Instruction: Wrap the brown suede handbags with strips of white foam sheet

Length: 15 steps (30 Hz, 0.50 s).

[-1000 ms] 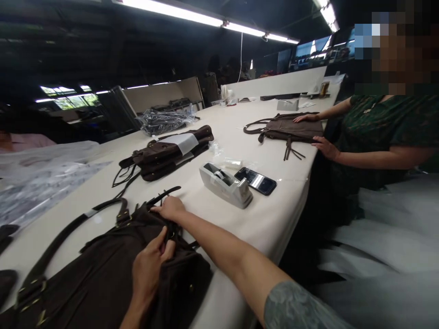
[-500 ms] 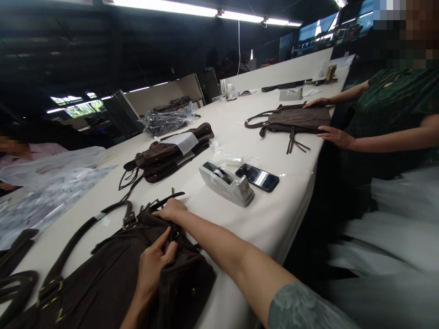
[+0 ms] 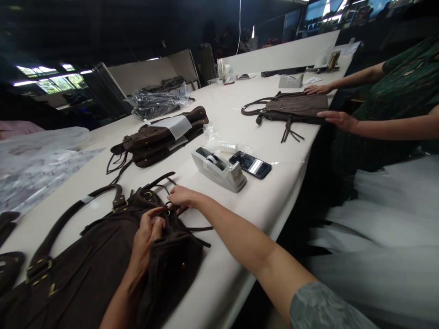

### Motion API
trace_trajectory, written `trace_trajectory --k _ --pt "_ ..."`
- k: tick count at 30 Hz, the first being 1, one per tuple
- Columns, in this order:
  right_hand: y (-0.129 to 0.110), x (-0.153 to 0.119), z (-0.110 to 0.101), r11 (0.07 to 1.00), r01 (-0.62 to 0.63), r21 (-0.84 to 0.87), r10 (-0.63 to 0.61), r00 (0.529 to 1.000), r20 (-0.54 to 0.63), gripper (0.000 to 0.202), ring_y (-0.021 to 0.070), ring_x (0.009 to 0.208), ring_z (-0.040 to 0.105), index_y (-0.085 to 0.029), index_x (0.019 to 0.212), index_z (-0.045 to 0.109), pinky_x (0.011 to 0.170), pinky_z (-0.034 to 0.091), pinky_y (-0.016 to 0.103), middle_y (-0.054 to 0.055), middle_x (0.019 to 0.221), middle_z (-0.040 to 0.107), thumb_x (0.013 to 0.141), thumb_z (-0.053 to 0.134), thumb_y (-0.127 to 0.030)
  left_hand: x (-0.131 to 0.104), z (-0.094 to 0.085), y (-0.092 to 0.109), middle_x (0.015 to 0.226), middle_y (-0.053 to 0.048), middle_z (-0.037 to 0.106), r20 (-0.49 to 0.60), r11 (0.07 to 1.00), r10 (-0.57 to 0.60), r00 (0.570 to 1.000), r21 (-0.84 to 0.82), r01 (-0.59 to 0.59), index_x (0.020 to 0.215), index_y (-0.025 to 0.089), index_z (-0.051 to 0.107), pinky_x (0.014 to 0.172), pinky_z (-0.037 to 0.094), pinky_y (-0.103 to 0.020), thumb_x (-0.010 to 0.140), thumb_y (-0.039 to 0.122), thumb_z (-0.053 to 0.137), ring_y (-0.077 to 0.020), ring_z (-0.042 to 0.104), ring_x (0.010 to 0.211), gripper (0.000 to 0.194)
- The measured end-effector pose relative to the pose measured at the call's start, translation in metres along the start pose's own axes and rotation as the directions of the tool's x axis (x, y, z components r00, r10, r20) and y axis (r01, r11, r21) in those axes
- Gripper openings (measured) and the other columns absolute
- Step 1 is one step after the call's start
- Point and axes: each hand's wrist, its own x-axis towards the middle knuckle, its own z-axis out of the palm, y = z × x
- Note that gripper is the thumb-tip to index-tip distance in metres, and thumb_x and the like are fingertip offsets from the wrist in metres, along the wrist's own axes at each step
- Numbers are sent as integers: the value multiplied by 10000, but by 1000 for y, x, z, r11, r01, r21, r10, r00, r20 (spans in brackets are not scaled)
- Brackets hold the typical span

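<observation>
Pinching a thin strap [image 3: 164,188] at the bag's [image 3: 103,269] top, the right hand [image 3: 181,197] keeps a narrow grip; the left hand [image 3: 146,237] clamps the soft, matte brown fabric beside it. The bag lies near the bench's [image 3: 274,201] near edge. A hard tug could slide it off or strain the brass fittings; tape dispenser [image 3: 218,168] and phone [image 3: 250,164] lie just beyond.
</observation>
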Motion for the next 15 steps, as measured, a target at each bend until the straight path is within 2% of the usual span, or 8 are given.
trace_trajectory --k 3,7,10,13,15 --pt "9 -29 1 992 -34 118 31 999 34 226 141 500 588 -59 1090 525 472 555 264 15 641 574 890 518 -165 -2 -1 -2 901 -27 610 29 996 -9 1000 -87 11 1252 204 491 676 439 -284 805 601 501 -185 561 741 598" --pt "24 -62 1 981 -7 193 -14 994 107 550 111 613 584 -109 1325 417 480 509 168 16 787 587 819 627 -163 -8 -3 -7 1033 -49 583 92 952 -19 996 -302 46 1234 186 481 745 467 -271 733 600 646 -191 567 887 670" --pt "37 -81 -6 978 -9 207 -28 984 175 766 89 702 570 -168 1444 314 495 470 113 28 939 578 773 683 -143 -10 -1 -12 1087 -47 576 43 910 -57 997 -409 70 1213 187 487 781 475 -252 719 555 689 -168 566 903 648" --pt "47 -99 -15 979 -6 204 -45 968 246 796 67 685 542 -178 1462 317 478 431 87 34 995 580 770 707 -148 -7 6 -17 1042 -53 587 -38 922 -73 997 -384 53 1158 166 485 765 482 -255 767 505 624 -153 578 837 536" --pt "51 -108 -20 971 -12 238 -74 935 347 730 64 627 545 -181 1450 339 457 425 95 28 964 607 808 686 -191 -3 10 -20 988 -61 586 -77 944 -68 995 -329 39 1102 153 488 736 497 -270 778 476 571 -157 582 784 465"
